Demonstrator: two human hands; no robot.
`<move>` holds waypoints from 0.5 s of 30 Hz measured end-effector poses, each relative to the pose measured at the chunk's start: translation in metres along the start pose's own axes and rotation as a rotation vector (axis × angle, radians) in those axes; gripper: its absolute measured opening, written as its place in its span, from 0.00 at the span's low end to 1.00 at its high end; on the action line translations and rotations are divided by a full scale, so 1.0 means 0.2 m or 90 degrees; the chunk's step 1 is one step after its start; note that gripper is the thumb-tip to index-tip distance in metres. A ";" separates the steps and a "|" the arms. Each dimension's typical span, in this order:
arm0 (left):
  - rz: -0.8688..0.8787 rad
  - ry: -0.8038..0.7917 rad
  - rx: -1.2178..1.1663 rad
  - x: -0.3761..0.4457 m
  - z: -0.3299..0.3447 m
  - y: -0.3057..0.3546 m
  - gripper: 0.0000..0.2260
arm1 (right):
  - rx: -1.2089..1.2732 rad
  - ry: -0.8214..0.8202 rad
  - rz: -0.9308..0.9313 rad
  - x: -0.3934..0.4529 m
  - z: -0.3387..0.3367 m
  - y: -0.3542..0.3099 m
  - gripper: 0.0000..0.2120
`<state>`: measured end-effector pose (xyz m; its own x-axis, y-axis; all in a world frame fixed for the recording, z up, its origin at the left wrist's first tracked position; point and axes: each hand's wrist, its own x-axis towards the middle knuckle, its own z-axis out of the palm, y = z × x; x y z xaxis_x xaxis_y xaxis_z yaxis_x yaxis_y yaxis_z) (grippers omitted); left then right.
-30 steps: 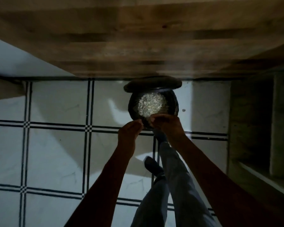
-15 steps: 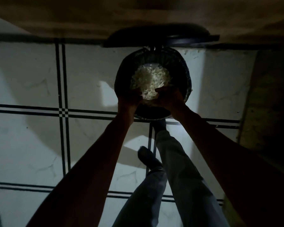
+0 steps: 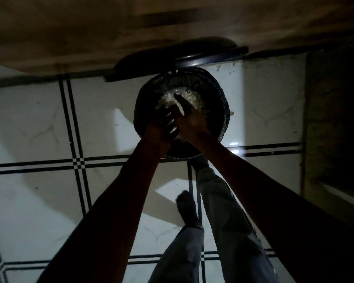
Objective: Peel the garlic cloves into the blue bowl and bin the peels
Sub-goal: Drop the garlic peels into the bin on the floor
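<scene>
The floor (image 3: 39, 123) fills most of your view: pale tiles crossed by paired dark lines, with a patch of light near the middle. Across the top runs the wooden counter (image 3: 90, 37), seen from beneath its edge and blurred. At the right stands a dim wooden cabinet (image 3: 335, 119). No writing or label can be read anywhere; the light is too low.

Your legs (image 3: 223, 221) come up from the bottom in grey trousers. One dark foot (image 3: 187, 207) rests on the floor, while the other foot (image 3: 200, 162) reaches to the base of the bin.

The bin (image 3: 223, 111) is round and dark, lined with a dark bag, and its mouth faces up towards you. Its lid (image 3: 172, 56) stands raised behind it, against the counter's edge.

Your left hand (image 3: 161, 127) and right hand (image 3: 190, 119) meet over the near side of the bin's mouth, touching each other. The right hand's fingers (image 3: 180, 103) stretch out straight, pointing away from you into the bin. Whether the left hand has a grip on anything, you cannot tell; it is in shadow.

The peels (image 3: 192, 99) lie as a pale heap inside the bin, just beyond your fingertips, with a few flakes showing between the two hands.
</scene>
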<state>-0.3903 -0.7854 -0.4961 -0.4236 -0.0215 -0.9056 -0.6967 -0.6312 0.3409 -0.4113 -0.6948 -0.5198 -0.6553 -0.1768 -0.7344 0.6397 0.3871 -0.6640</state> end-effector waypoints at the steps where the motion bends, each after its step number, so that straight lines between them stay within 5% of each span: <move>1: -0.019 -0.005 0.014 -0.01 0.01 0.00 0.23 | 0.022 -0.049 0.008 -0.01 -0.01 0.00 0.20; 4: -0.005 -0.059 -0.018 -0.05 0.03 0.01 0.21 | -0.010 -0.101 0.062 -0.05 -0.10 0.03 0.14; 7: 0.015 -0.064 -0.017 -0.15 0.05 -0.01 0.22 | -0.049 0.080 0.059 -0.23 -0.24 0.02 0.20; 15: 0.033 -0.122 0.256 -1.06 0.40 -0.05 0.11 | 0.203 0.295 -0.058 -1.35 -0.78 -0.23 0.18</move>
<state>-0.3407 -0.7123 -0.2865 -0.5374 0.1218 -0.8344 -0.8250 -0.2810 0.4903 -0.3266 -0.5244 -0.2690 -0.7751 0.2472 -0.5815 0.6150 0.0843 -0.7840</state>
